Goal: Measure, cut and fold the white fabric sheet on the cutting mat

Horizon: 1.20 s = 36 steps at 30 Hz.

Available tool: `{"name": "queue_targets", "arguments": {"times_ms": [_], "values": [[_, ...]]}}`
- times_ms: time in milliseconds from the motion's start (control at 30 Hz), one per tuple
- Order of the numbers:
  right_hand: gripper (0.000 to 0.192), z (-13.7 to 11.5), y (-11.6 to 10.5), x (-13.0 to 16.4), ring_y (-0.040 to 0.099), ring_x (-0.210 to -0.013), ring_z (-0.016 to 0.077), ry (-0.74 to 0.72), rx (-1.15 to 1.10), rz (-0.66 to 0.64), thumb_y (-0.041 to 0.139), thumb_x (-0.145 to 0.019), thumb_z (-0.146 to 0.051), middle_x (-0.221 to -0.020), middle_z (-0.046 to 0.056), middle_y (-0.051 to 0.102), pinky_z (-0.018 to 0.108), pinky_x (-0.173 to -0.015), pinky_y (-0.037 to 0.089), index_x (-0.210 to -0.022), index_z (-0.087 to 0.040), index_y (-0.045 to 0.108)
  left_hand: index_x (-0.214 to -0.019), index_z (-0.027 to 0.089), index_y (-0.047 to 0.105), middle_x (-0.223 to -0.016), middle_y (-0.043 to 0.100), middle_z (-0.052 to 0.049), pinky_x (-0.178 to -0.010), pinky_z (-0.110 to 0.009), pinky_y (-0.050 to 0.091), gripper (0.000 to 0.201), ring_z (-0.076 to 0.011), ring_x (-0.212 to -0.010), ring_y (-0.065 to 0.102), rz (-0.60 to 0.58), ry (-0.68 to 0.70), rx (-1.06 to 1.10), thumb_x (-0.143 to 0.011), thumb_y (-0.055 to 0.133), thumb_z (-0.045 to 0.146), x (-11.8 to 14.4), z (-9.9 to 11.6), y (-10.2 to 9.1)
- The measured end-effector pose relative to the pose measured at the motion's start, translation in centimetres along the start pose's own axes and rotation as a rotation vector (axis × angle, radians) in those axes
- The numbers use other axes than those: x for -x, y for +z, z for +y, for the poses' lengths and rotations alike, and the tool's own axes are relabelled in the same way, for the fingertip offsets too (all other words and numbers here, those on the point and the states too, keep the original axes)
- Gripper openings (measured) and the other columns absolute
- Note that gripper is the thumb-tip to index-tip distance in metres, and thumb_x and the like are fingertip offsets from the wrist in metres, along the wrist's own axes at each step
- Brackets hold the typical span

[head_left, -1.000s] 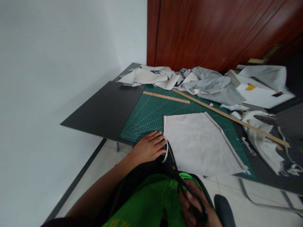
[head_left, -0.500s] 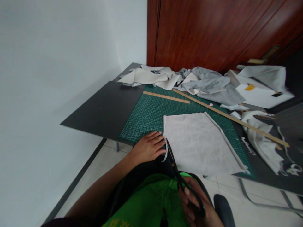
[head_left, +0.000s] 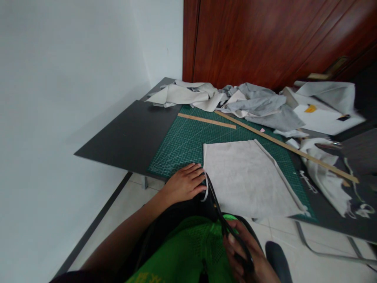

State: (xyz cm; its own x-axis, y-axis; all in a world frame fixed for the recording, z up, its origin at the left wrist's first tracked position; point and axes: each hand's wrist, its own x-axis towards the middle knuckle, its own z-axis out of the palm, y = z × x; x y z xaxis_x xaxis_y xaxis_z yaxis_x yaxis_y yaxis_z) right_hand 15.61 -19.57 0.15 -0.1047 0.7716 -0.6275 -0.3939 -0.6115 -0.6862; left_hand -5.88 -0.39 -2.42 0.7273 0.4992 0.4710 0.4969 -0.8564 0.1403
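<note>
right hand point(head_left: 250, 259) nudged scissors point(head_left: 226, 226) forward, left hand point(head_left: 184, 184) unmoved

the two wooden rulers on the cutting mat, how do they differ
The short wooden ruler lies wholly on the green cutting mat; the long wooden ruler runs off the mat's right edge onto the dark table. The short one lies in the open, while the long one's far end sits against the grey fabric pile. The long one slants more steeply toward the near right. Both are flat, pale wood strips.
</note>
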Motion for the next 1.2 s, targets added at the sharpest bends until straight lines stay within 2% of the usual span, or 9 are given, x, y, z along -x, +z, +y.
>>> {"name": "queue_targets", "arguments": {"times_ms": [167, 333, 500, 733, 867, 967, 1067, 1200], "values": [[0.064, -0.2, 0.3, 0.4, 0.033, -0.039, 0.0036, 0.039, 0.039, 0.012, 0.079, -0.080, -0.064, -0.057, -0.013, 0.045, 0.016, -0.038, 0.027, -0.124, -0.025, 0.052, -0.123, 0.015, 0.069, -0.132, 0.071, -0.011, -0.119, -0.047, 0.044, 0.037, -0.0276, -0.133, 0.061, 0.003, 0.005, -0.011, -0.102, 0.059, 0.043, -0.1, 0.1, -0.1], [0.067, -0.6, 0.6, 0.6, 0.033, -0.040, 0.0032, 0.022, 0.046, 0.018, 0.080, -0.078, -0.064, -0.063, -0.011, 0.050, 0.017, -0.038, 0.025, -0.124, -0.026, 0.050, -0.123, 0.014, 0.068, -0.132, 0.071, -0.010, -0.120, -0.046, 0.044, 0.038, -0.0282, -0.132, 0.061, 0.006, 0.006, -0.020, -0.103, 0.057, 0.044, -0.1, 0.1, -0.2], [0.076, -1.2, 1.4, 1.1, 0.033, -0.042, 0.0029, 0.077, 0.021, 0.063, 0.085, -0.073, -0.064, -0.059, -0.013, 0.045, 0.016, -0.041, 0.025, -0.129, -0.027, 0.050, -0.124, 0.016, 0.067, -0.132, 0.071, -0.010, -0.120, -0.046, 0.044, 0.037, -0.0276, -0.133, 0.061, 0.006, 0.007, -0.017, -0.104, 0.055, 0.044, -0.1, 0.1, -0.2], [0.067, -1.5, 1.9, 1.2, 0.030, -0.044, 0.0033, 0.066, 0.035, 0.032, 0.083, -0.074, -0.065, -0.056, -0.013, 0.041, 0.016, -0.041, 0.024, -0.121, -0.027, 0.054, -0.123, 0.014, 0.067, -0.131, 0.071, -0.011, -0.119, -0.047, 0.044, 0.037, -0.0286, -0.132, 0.061, 0.003, 0.017, -0.016, -0.103, 0.057, 0.043, -0.2, 0.1, -0.2], [0.075, -1.6, 2.1, 1.4, 0.032, -0.046, 0.0022, 0.096, 0.029, 0.080, 0.088, -0.068, -0.065, -0.062, -0.012, 0.047, 0.015, -0.042, 0.023, -0.124, -0.028, 0.054, -0.123, 0.015, 0.067, -0.131, 0.071, -0.010, -0.119, -0.046, 0.044, 0.036, -0.0285, -0.132, 0.060, -0.014, 0.010, -0.019, -0.103, 0.057, 0.044, -0.2, 0.1, -0.2], [0.076, -1.6, 2.2, 1.5, 0.033, -0.046, 0.0023, 0.110, 0.035, 0.087, 0.087, -0.068, -0.067, -0.059, -0.012, 0.045, 0.014, -0.044, 0.026, -0.124, -0.028, 0.054, -0.123, 0.016, 0.068, -0.132, 0.070, -0.009, -0.119, -0.047, 0.044, 0.036, -0.0285, -0.133, 0.060, -0.025, 0.009, -0.020, -0.103, 0.056, 0.044, -0.2, 0.1, -0.3], [0.074, -1.5, 2.1, 1.4, 0.033, -0.045, 0.0025, 0.104, 0.007, 0.092, 0.088, -0.067, -0.067, -0.058, -0.013, 0.043, 0.015, -0.042, 0.028, -0.121, -0.028, 0.055, -0.123, 0.015, 0.068, -0.131, 0.071, -0.010, -0.120, -0.047, 0.043, 0.036, -0.0283, -0.134, 0.059, -0.029, 0.004, -0.007, -0.102, 0.058, 0.043, -0.2, 0.1, -0.3], [0.070, -1.2, 1.5, 0.8, 0.033, -0.042, 0.0014, 0.062, -0.015, 0.062, 0.088, -0.067, -0.065, -0.064, -0.011, 0.048, 0.014, -0.038, 0.026, -0.116, -0.027, 0.056, -0.123, 0.015, 0.069, -0.130, 0.072, -0.009, -0.120, -0.046, 0.043, 0.036, -0.0284, -0.134, 0.060, -0.022, 0.001, -0.002, -0.102, 0.058, 0.043, -0.2, 0.1, -0.3]]}}
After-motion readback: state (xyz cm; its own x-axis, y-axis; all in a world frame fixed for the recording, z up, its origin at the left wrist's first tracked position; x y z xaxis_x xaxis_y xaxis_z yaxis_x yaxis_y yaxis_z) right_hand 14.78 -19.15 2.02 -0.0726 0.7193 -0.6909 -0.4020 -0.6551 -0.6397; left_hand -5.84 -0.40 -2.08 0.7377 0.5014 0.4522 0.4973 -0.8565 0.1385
